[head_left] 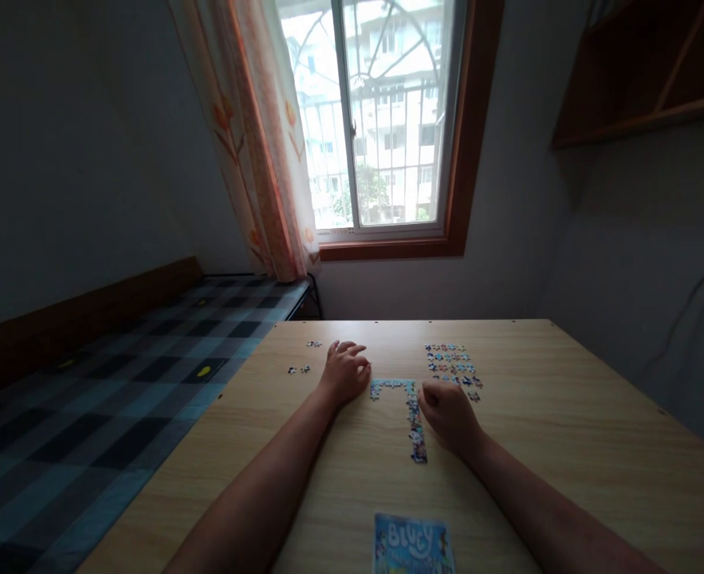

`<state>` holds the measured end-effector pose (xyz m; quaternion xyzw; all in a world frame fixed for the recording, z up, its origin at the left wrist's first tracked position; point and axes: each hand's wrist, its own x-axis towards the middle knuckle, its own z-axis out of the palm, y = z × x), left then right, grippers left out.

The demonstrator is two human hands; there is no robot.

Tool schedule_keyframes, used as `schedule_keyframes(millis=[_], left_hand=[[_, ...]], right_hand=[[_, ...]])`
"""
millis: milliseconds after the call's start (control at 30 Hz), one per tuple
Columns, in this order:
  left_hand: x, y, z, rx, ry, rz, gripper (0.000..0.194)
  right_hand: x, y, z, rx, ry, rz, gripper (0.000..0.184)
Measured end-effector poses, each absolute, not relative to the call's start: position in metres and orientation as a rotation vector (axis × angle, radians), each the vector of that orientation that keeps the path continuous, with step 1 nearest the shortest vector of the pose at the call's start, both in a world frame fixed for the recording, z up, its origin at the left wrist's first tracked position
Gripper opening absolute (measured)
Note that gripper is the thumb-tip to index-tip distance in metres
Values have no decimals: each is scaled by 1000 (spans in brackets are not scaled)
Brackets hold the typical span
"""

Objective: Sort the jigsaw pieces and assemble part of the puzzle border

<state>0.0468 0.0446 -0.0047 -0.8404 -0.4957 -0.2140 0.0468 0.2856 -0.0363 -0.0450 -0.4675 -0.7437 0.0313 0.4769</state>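
A partly joined jigsaw puzzle (414,418) lies on the wooden table, its top strip and right side linked into a corner shape. My left hand (345,372) rests just left of the top strip, palm down with its fingers spread apart. To the right of the joined side sits my right hand (447,410), its fingers curled into a closed fist; whether anything is inside is hidden. Beyond that fist, loose puzzle pieces (450,357) are laid out in rows. A few other puzzle pieces (305,369) lie to the left of my left hand.
A blue card or box marked "Bluey" (412,544) lies at the near side of the table (567,414). On the left is a bed with a checked cover (148,391). A window (387,119) and curtain (261,159) are behind; a wall shelf (650,80) hangs at right.
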Motion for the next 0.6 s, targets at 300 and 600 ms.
schedule_keyframes(millis=[300,600], left_hand=[[34,16,2,-2649,-1368,-531,23],[19,1,-9,-2873,-1466,-812,11]], right_hand=[[287,-38,-42,-1160,-1808,97,31],[290,-41,-41,-1173,-1812,147,33]])
